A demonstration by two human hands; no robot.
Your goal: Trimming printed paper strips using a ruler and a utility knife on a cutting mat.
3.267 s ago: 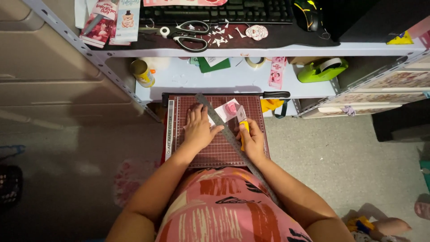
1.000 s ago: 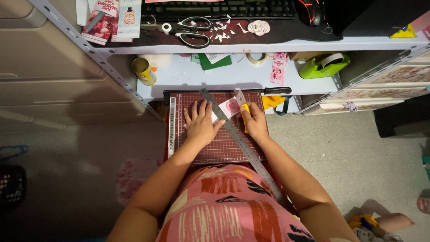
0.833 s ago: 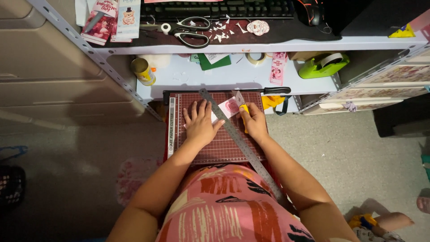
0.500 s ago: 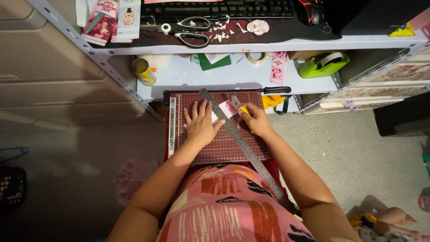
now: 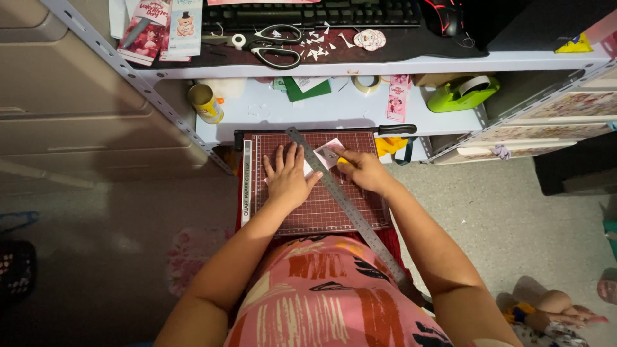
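A dark red gridded cutting board [image 5: 334, 215] lies on my lap below a light blue shelf. My left hand [image 5: 287, 178] lies flat on it with fingers spread, pressing down a small pink and white paper card [image 5: 326, 156]. A long metal ruler or cutter arm [image 5: 347, 209] runs diagonally across the board from upper left to lower right. My right hand [image 5: 364, 170] sits just right of this bar near the card, closed on a small yellow tool that is mostly hidden by the fingers.
The blue shelf [image 5: 334, 112] holds a yellow glue bottle [image 5: 205, 103], green paper, tape rolls and a green tape dispenser [image 5: 464, 93]. Above lie black scissors [image 5: 273, 46], paper scraps and a keyboard [image 5: 315, 11]. Beige drawers stand at left, another person's foot [image 5: 559, 308] at lower right.
My right hand has slid up along the ruler toward the top of the card. My left hand has stayed pressed flat on the board.
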